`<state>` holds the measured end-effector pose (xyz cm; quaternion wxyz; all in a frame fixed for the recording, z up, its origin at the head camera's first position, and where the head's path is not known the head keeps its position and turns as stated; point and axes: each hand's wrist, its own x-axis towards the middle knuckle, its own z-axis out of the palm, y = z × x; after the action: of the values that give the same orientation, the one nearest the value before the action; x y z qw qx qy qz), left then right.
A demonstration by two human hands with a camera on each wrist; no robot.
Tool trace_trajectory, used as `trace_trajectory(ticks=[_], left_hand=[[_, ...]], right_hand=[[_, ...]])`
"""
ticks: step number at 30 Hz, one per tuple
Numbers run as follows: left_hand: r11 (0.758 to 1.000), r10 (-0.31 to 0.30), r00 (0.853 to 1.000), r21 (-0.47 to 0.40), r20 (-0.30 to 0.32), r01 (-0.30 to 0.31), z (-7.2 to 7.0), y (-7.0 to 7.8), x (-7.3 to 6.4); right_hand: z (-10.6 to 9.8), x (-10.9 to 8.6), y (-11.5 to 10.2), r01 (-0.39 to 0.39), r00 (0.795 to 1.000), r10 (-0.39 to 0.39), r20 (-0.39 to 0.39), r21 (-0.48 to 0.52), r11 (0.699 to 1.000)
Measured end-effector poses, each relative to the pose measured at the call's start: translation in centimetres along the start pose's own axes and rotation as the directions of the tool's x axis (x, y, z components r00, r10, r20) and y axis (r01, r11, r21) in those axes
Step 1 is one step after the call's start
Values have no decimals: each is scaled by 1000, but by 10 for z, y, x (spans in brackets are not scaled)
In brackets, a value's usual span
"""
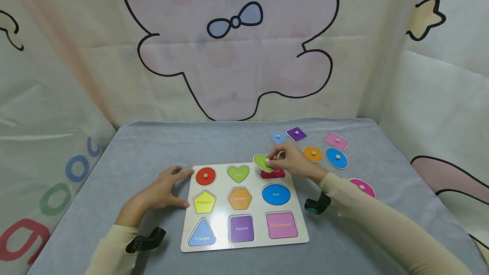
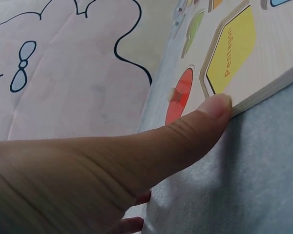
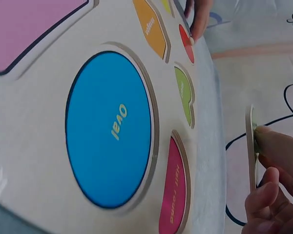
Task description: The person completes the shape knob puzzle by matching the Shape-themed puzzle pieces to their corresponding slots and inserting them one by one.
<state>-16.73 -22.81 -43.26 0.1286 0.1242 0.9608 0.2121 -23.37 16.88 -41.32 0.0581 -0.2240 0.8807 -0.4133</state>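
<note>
A white puzzle board (image 1: 223,220) with coloured shape recesses lies flat on the cloth. My left hand (image 1: 162,190) is at its left side, fingers spread, with index fingertip and thumb touching the edge. In the left wrist view the thumb (image 2: 185,129) presses the edge beside the yellow pentagon recess. My right hand (image 1: 294,160) pinches a green heart puzzle piece (image 1: 261,162) above the board's far right corner, over the red half-round recess (image 1: 273,174). Seen edge-on in the right wrist view, the heart piece (image 3: 250,151) is tilted upright. A red circle piece (image 1: 205,176) sits in the top left recess.
Beyond the board and to its right lie loose knobbed pieces: a blue triangle (image 1: 277,138), purple square (image 1: 296,134), pink rectangle (image 1: 336,141), orange hexagon (image 1: 313,154), blue oval (image 1: 337,158) and magenta piece (image 1: 363,187), partly behind my right sleeve. Printed curtains surround the table.
</note>
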Motion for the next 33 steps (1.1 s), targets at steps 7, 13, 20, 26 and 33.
trace_trajectory(ticks=[7, 13, 20, 26, 33], left_hand=[[1000, 5, 1000, 3, 0, -5, -1, 0, -2], [1000, 8, 1000, -2, 2, -8, -1, 0, -2], [1000, 17, 1000, -2, -4, -17, -2, 1, -2], [1000, 5, 1000, 2, -2, -5, -3, 1, -1], [1000, 14, 1000, 10, -2, -14, -2, 0, 0]], right_hand=[[16, 6, -7, -28, 1000, 28, 7, 49, 998], [29, 9, -14, -37, 999, 37, 6, 69, 997], [43, 18, -21, -67, 998, 67, 4, 20, 998], [54, 26, -24, -79, 997, 80, 22, -16, 997], [67, 31, -24, -63, 997, 65, 42, -43, 997]])
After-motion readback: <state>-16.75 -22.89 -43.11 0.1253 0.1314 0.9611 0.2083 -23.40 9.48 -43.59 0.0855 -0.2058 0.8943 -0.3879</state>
